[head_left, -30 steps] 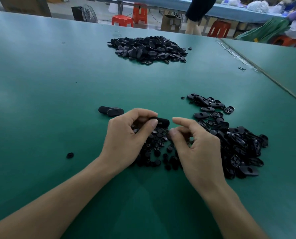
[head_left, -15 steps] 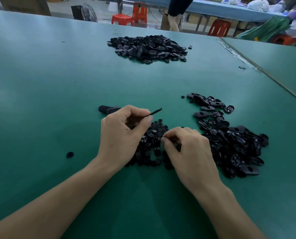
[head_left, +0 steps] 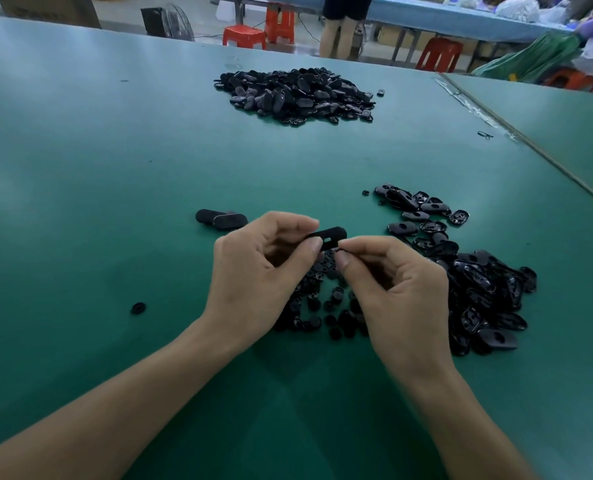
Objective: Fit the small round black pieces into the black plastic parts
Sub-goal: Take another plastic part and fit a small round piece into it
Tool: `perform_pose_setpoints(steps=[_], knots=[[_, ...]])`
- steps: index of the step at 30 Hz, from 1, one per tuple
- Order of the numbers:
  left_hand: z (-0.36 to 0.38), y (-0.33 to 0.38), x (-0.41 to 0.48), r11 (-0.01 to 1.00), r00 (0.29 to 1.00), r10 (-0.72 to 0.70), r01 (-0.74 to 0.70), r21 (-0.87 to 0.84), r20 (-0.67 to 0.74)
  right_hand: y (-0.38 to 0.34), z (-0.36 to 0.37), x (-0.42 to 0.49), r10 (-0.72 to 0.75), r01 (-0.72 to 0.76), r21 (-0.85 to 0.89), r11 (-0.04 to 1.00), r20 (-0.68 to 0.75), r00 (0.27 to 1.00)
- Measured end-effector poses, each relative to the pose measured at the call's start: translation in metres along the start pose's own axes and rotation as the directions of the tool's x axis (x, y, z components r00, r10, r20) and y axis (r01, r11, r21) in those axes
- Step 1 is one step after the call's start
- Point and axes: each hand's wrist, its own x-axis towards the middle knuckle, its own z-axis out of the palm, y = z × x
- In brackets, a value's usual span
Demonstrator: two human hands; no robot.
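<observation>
While the left hand grips one black plastic part between thumb and curled forefinger, just above the heap of small round black pieces, the right hand pinches a small round black piece between thumb and forefinger tip; the piece is mostly hidden by the fingertips

Piece touches the part's near edge, below a pale slot in its face

Change vs 0.5 s ago:
- right hand was down in the heap, fingertips among the pieces; now lifted above the heap and meeting the part
- part was edge-on, a thin sliver; now its broad slotted face is turned toward the camera
- left hand holds about the same spot over the heap's left side

Unchanged on the green table:
- pile of loose parts just right of the heap
- two parts left of and beyond the heap
- stray round piece well left of the heap
- large pile far beyond the heap
</observation>
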Motion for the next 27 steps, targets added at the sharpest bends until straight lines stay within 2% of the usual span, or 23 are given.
perform_pose_setpoints(steps=[5, 14, 23, 27], knots=[[0.0023, 0.0017, -0.0036, 1.0, 0.999, -0.008, 0.008, 0.001, 0.042, -0.0001, 0.0002, 0.001, 0.016, -0.015, 0.016, 1.0, -0.044, 0.999], [0.0025, 0.0021, -0.0051, 1.0, 0.998, 0.008, -0.01, 0.029, 0.065, -0.0019, 0.0016, 0.0008, 0.039, -0.038, 0.036, 0.999, -0.01, 0.999], [0.0025, 0.0017, -0.0049, 0.997, 0.995, 0.059, -0.063, 0.049, 0.079, -0.0004, 0.001, 0.0003, 0.047, -0.047, -0.016, 0.999, 0.032, 0.998], [0.0027, 0.0001, -0.0057, 0.984, 0.983, 0.13, -0.144, 0.105, 0.13, -0.0014, 0.0014, -0.0015, 0.011, -0.012, -0.098, 0.995, -0.003, 1.0]])
